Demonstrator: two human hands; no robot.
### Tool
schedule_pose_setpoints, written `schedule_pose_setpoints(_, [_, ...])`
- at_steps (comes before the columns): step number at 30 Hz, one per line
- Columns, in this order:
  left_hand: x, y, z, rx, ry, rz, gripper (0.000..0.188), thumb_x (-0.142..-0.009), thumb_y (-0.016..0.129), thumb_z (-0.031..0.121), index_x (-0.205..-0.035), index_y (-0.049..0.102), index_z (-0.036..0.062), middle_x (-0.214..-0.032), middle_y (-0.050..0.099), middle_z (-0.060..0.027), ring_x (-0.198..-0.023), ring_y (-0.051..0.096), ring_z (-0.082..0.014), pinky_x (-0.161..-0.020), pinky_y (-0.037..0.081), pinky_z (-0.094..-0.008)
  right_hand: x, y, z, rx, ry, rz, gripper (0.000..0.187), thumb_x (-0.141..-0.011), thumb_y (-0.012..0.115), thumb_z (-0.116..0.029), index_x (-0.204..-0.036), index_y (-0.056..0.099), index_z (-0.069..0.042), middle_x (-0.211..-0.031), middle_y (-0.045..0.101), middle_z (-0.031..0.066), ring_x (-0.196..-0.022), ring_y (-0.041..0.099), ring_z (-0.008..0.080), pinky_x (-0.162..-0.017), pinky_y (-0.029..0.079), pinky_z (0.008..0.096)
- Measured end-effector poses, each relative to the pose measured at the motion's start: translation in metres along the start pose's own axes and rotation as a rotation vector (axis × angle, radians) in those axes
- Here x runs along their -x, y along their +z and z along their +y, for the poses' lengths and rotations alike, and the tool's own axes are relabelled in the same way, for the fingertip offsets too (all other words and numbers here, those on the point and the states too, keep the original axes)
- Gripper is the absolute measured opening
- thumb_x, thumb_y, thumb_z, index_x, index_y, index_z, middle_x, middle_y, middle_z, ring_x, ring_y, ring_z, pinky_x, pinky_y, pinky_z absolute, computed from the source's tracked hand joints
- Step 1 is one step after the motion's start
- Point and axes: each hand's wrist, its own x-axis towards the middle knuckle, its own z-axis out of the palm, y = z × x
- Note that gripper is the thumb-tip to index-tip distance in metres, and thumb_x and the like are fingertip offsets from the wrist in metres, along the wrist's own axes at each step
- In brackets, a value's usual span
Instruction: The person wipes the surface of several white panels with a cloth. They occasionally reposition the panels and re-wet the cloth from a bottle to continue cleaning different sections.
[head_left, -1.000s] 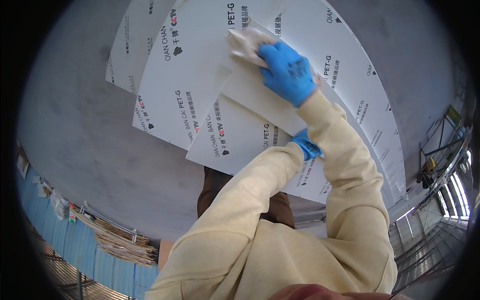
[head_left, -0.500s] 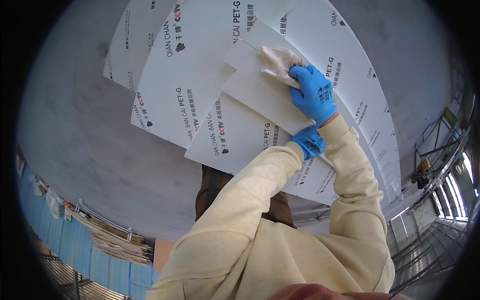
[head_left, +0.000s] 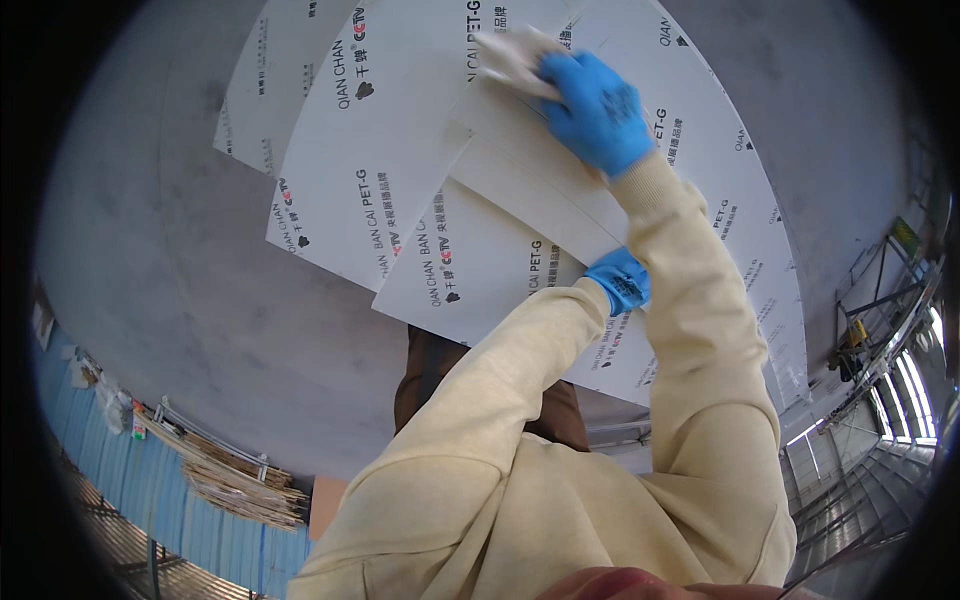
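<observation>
A white cloth (head_left: 512, 62) is bunched in my right hand (head_left: 597, 112), which wears a blue glove with its fingers closed. It lies over the far end of a plain white strip (head_left: 545, 195), somewhat blurred by motion. Lower down, my left hand (head_left: 618, 282), also in a blue glove, rests at the near part of the strip. My right sleeve covers its fingertips, so its grip cannot be made out. Beneath the strip lie several large white printed sheets (head_left: 485, 305), fanned out and overlapping.
Grey floor (head_left: 190, 260) surrounds the sheets. At the lower left, a stack of thin wooden boards (head_left: 235, 485) lies beside blue panelling (head_left: 185, 520). A dark metal frame (head_left: 885, 290) with something yellow on it stands at the right edge.
My right hand has moved the cloth up and to the left, toward the far end of the strip. My left hand has stayed nearly in place.
</observation>
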Motion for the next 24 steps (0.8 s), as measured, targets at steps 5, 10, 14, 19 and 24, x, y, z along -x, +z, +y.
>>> schedule_pose_setpoints(5, [-0.009, -0.048, 0.016, -0.686, 0.388, -0.224, 0.032, -0.102, 0.05, 0.018, -0.131, 0.061, 0.014, -0.129, 0.067, -0.0091, -0.125, 0.057, -0.0301, -0.111, 0.041, -0.0397, 0.058, -0.029, 0.023, 0.034, 0.122, -0.161, 0.03, -0.081, 0.071, -0.01, -0.11, 0.065, -0.013, -0.099, 0.067, 0.0135, -0.09, 0.067, 0.0369, -0.076, 0.055, 0.0475])
schedule_pose_setpoints(10, [-0.005, -0.027, 0.006, -0.315, 0.19, -0.153, 0.038, -0.102, 0.048, 0.023, -0.138, 0.053, 0.012, -0.138, 0.058, -0.0094, -0.132, 0.051, -0.029, -0.115, 0.037, -0.0398, 0.005, 0.004, -0.004, 0.072, 0.044, 0.015, 0.026, -0.082, 0.069, -0.012, -0.108, 0.067, -0.014, -0.096, 0.067, 0.0133, -0.088, 0.067, 0.0372, -0.077, 0.055, 0.0469])
schedule_pose_setpoints(14, [-0.012, -0.021, -0.001, -0.073, 0.082, -0.191, 0.044, -0.103, 0.047, 0.026, -0.143, 0.047, 0.0105, -0.146, 0.051, -0.0096, -0.137, 0.046, -0.0281, -0.118, 0.033, -0.0399, -0.06, 0.026, -0.018, -0.007, 0.109, -0.001, 0.021, -0.088, 0.06, -0.012, -0.109, 0.066, -0.01, -0.107, 0.069, 0.0185, -0.098, 0.067, 0.0393, -0.085, 0.055, 0.0471])
schedule_pose_setpoints(19, [-0.011, -0.037, -0.005, -0.339, 0.161, -0.16, 0.052, -0.103, 0.045, 0.031, -0.15, 0.039, 0.0086, -0.155, 0.042, -0.01, -0.144, 0.04, -0.027, -0.121, 0.029, -0.04, -0.073, 0.003, -0.044, -0.569, 0.538, 0.062, 0.027, -0.089, 0.066, -0.022, -0.113, 0.07, -0.009, -0.102, 0.072, 0.0182, -0.09, 0.07, 0.0312, -0.08, 0.056, 0.0417])
schedule_pose_setpoints(24, [-0.001, -0.025, -0.002, -0.787, 0.204, -0.023, 0.061, -0.104, 0.044, 0.035, -0.157, 0.031, 0.0067, -0.165, 0.033, -0.0103, -0.15, 0.034, -0.0259, -0.125, 0.025, -0.0401, 0.045, -0.07, -0.055, -1.272, 0.69, 0.275, 0.036, -0.086, 0.075, -0.027, -0.11, 0.068, -0.001, -0.094, 0.067, 0.0047, -0.087, 0.061, 0.0148, -0.078, 0.051, 0.0313])
